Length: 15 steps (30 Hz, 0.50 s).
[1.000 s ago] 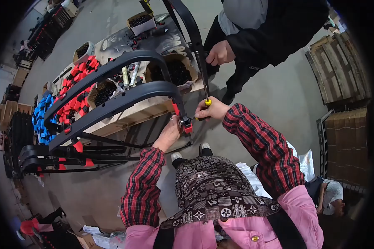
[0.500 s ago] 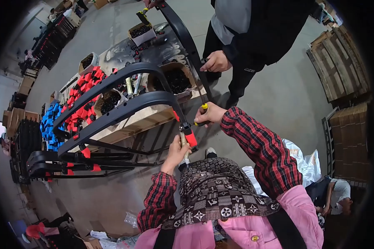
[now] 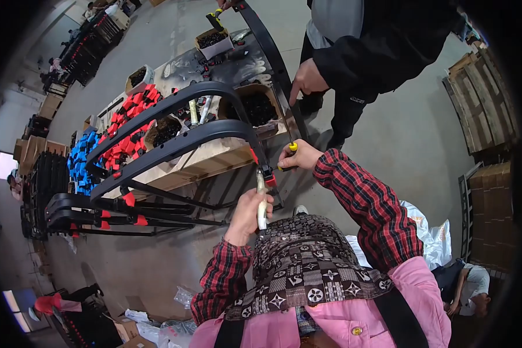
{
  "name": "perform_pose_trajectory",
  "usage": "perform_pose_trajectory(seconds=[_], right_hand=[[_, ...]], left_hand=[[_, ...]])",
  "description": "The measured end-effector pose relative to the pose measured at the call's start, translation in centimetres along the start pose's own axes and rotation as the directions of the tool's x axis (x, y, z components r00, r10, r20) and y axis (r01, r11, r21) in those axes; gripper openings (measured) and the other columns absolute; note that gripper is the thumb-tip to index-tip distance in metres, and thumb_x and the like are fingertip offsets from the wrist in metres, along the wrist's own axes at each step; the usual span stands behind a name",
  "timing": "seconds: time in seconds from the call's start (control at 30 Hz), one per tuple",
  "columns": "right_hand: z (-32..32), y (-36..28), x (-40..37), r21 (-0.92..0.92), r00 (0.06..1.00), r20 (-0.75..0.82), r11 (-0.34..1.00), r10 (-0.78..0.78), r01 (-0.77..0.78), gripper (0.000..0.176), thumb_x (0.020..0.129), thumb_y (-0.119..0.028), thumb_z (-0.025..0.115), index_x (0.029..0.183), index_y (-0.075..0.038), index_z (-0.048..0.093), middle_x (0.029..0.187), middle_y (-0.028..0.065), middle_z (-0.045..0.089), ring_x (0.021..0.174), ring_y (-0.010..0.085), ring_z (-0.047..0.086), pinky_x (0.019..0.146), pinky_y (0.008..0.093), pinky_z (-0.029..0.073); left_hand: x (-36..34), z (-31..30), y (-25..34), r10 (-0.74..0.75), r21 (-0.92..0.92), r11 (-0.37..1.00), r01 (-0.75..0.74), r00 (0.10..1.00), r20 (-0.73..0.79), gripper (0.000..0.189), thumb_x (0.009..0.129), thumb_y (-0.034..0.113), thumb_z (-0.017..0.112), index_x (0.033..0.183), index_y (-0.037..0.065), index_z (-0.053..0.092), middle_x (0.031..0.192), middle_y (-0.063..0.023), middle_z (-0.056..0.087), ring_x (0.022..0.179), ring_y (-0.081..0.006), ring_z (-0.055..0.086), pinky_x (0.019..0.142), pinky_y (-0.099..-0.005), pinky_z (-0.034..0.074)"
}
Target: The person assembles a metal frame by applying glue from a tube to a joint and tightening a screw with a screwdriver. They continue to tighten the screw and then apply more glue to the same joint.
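Observation:
My left hand (image 3: 248, 213) is closed around a pale, tape-wrapped rod-shaped tool (image 3: 261, 209), whose far end reaches the lower end of a black curved tubular frame (image 3: 206, 132). A red piece (image 3: 270, 181) sits at that frame end. Just right of it, my right hand (image 3: 303, 156) grips a screwdriver (image 3: 293, 147) with a black-and-yellow handle; its shaft points away from me and the handle's butt is close to the frame joint. A second curved black frame (image 3: 185, 93) stands behind the first, over the table.
Heaps of red pieces (image 3: 119, 127) and blue pieces (image 3: 82, 165) lie on the table (image 3: 214, 159), beside boxes of small black parts (image 3: 255, 107). Across from me, a co-worker's hand (image 3: 308, 78) points beside another black frame (image 3: 268, 46). Wooden pallets (image 3: 484, 98) stand at right.
My left hand has drawn the pale tool back from the red piece, showing more of it. My right hand stays by the joint with the screwdriver. The co-worker's hand now has a finger extended.

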State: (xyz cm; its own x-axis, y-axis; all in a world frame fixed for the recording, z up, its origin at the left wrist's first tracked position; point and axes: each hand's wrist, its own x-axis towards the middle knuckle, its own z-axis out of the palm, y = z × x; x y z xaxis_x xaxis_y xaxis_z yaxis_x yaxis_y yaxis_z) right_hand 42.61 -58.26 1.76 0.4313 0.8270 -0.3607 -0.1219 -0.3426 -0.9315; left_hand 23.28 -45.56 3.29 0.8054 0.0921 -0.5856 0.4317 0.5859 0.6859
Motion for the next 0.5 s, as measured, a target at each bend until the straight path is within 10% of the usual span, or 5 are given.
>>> perform_pose_trajectory(seconds=[0.1,0.27,0.37,0.43,0.5], right_hand=[[-0.2,0.2,0.1,-0.040,0.999,0.042,0.999,-0.017,0.018,0.017,0.072,-0.013,0.067,0.076,0.002,0.061,0.067,0.0046,0.058,0.060,0.0111,0.054,0.050,0.0237,0.048],[0.0,0.3,0.2,-0.027,1.000,0.015,1.000,0.000,0.001,0.016,0.073,-0.012,0.067,0.077,0.002,0.061,0.068,0.0047,0.058,0.061,0.0110,0.055,0.050,0.0237,0.048],[0.0,-0.1,-0.2,0.007,1.000,0.010,1.000,0.000,0.000,0.015,0.073,-0.011,0.066,0.077,0.002,0.061,0.067,0.0042,0.058,0.059,0.0105,0.053,0.051,0.0230,0.047],[0.1,0.2,-0.3,0.043,1.000,0.025,0.999,-0.004,0.002,0.015,0.074,-0.011,0.065,0.076,0.002,0.060,0.066,0.0036,0.057,0.057,0.0100,0.052,0.051,0.0223,0.045],[0.1,0.5,0.0,0.029,1.000,0.010,0.999,-0.023,0.023,0.015,0.073,-0.012,0.066,0.076,0.002,0.060,0.066,0.0037,0.057,0.058,0.0103,0.053,0.051,0.0228,0.046]], left_hand=[[3.5,-2.4,-4.0,0.371,0.441,0.822,-0.361,0.926,0.066,0.033,0.086,0.010,0.047,0.116,-0.002,0.038,0.089,-0.0076,0.054,0.079,-0.0134,0.053,0.072,-0.0256,0.044],[6.4,-4.6,-4.7,0.500,0.753,0.536,-0.381,0.862,0.080,0.033,0.085,0.010,0.048,0.113,-0.004,0.039,0.091,-0.0102,0.057,0.079,-0.0146,0.055,0.071,-0.0249,0.043],[5.0,-3.2,-4.7,0.557,0.491,0.687,-0.535,0.822,0.117,0.029,0.087,0.018,0.046,0.106,-0.003,0.042,0.077,-0.0104,0.056,0.064,-0.0155,0.055,0.057,-0.0254,0.045],[1.9,-0.9,-3.4,0.235,0.082,0.971,-0.226,0.965,-0.119,0.030,0.089,0.028,0.041,0.098,0.000,0.044,0.065,-0.0078,0.051,0.049,-0.0142,0.048,0.042,-0.0249,0.040],[1.2,0.8,-2.0,0.174,-0.073,0.979,-0.188,0.971,-0.167,0.036,0.089,0.037,0.037,0.093,0.002,0.043,0.061,-0.0050,0.047,0.044,-0.0106,0.043,0.036,-0.0235,0.036]])
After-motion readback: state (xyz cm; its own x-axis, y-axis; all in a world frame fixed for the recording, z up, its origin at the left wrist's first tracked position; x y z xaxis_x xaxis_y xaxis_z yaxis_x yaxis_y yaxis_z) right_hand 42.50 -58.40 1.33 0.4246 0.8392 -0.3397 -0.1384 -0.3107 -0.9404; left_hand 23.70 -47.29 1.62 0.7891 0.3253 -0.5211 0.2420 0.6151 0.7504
